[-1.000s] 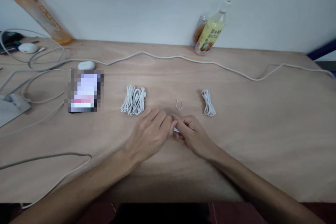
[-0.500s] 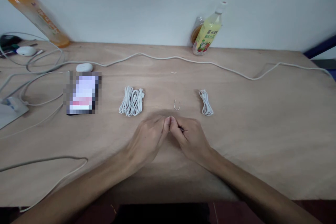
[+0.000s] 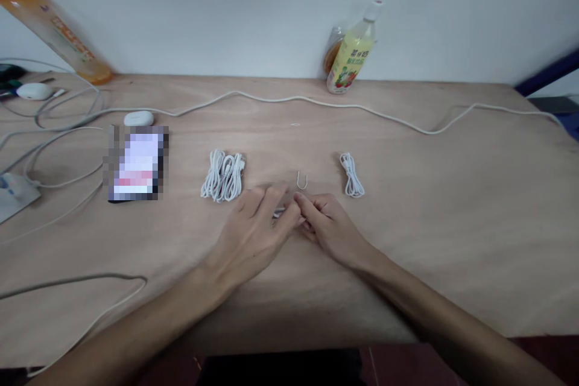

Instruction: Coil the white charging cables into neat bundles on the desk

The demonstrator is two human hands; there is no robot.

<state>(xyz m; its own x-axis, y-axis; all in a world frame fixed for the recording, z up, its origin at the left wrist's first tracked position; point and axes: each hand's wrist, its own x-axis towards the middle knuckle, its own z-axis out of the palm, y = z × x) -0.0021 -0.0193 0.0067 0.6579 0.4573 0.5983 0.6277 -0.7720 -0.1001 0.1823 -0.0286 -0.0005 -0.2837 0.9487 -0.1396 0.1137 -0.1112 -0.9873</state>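
My left hand (image 3: 253, 229) is curled low over the table, thumb and fingers around a small stretch of white cable (image 3: 279, 212) that shows between them. Against its thumb tip, my right hand (image 3: 330, 226) is closed in a pinch; most of what both hands hold is hidden by the fingers. Just beyond the fingertips lies a thin U-shaped white twist tie (image 3: 302, 181). Coiled white cables (image 3: 223, 176) lie side by side to the left, and a single coiled cable (image 3: 351, 175) lies to the right.
A phone (image 3: 138, 163) and a white earbud case (image 3: 139, 119) lie on the left near tangled cables. One long white cable (image 3: 289, 99) runs across the back. Bottles, one yellow (image 3: 350, 57) and one orange (image 3: 63, 36), stand by the wall. A small tie (image 3: 295, 125) lies mid-table.
My left hand's fingers have loosened and lifted from a tight fist, exposing a bit of white cable. My right hand stays pinched. The whole view has shifted slightly.
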